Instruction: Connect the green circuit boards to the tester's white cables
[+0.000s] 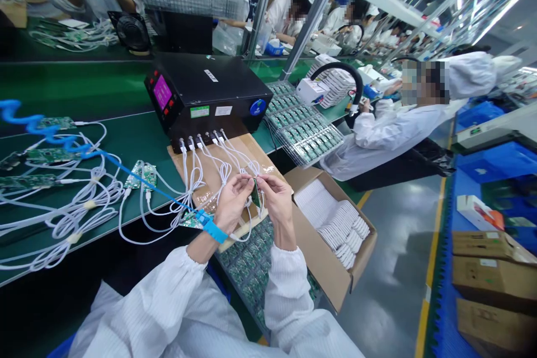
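Note:
My left hand (233, 201) and my right hand (277, 197) meet fingertip to fingertip in front of a black box (210, 95). Between them they pinch a small green circuit board (255, 194), seen nearly edge-on and partly covered by the fingers. White cables (224, 170) run from the front of the box down around both hands; whether one is plugged into the held board I cannot tell. A blue wrist strap (212, 227) circles my left wrist. Beside it lies another circuit board (192, 220). Under my forearms sits a tray of circuit boards (247, 257).
Bundled white cables and circuit boards (140, 175) lie on the green bench to the left. A coiled blue cord (50, 133) crosses above them. On the right stands a cardboard box (335, 285) of white pieces. Behind it are board trays (308, 131) and a seated co-worker (403, 123).

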The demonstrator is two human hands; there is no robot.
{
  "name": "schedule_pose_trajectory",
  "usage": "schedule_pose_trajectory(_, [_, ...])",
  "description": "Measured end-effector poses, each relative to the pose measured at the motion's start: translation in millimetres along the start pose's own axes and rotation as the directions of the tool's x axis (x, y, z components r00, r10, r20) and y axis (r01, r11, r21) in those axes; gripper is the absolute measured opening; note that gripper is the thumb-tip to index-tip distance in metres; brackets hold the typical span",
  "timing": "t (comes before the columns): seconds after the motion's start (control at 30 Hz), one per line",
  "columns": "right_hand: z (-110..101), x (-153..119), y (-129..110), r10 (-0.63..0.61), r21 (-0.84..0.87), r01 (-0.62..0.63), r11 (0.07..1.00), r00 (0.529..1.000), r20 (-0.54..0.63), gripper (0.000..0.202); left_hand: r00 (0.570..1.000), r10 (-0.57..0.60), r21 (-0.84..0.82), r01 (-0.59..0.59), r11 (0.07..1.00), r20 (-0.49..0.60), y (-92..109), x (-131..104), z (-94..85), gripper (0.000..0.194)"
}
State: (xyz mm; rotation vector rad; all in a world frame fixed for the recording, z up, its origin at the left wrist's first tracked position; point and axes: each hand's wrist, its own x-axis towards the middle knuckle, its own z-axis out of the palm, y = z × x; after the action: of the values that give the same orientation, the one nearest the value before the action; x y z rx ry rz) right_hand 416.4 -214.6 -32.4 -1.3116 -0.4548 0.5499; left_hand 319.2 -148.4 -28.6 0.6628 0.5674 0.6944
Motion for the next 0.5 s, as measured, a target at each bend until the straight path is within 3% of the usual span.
schedule_pose_trajectory(0.17, [-15,6,-2,0.0,-0.118,0.008,0.993,0.998,0.065,0.038,0.999,0.014,0.078,-0.016,0.997,0.029,-3,-4,1.3,0.049])
schedule_pose_trajectory(0.27, [-25,11,-13,0.003,-0.19,0.027,0.981,0.988,0.157,0.038,0.997,0.028,0.213,-0.043,0.976,0.072,7,-8,-1.2,0.041])
schedule_pose_trajectory(0.33, [-31,14,-27,0.004,-0.244,0.048,0.969,0.978,0.208,0.039,0.992,0.082,0.289,-0.105,0.952,0.092,25,-9,-5.8,0.034])
schedule_pose_trajectory(0.43, [-38,18,-49,0.027,-0.374,0.084,0.924,0.959,0.283,0.04,0.961,0.238,0.387,-0.276,0.88,0.143,68,3,-18.5,0.028])
schedule_pose_trajectory(0.5, [-39,20,-59,0.072,-0.493,0.122,0.862,0.932,0.356,0.041,0.882,0.455,0.508,-0.449,0.735,0.12,101,21,-29.9,0.025])
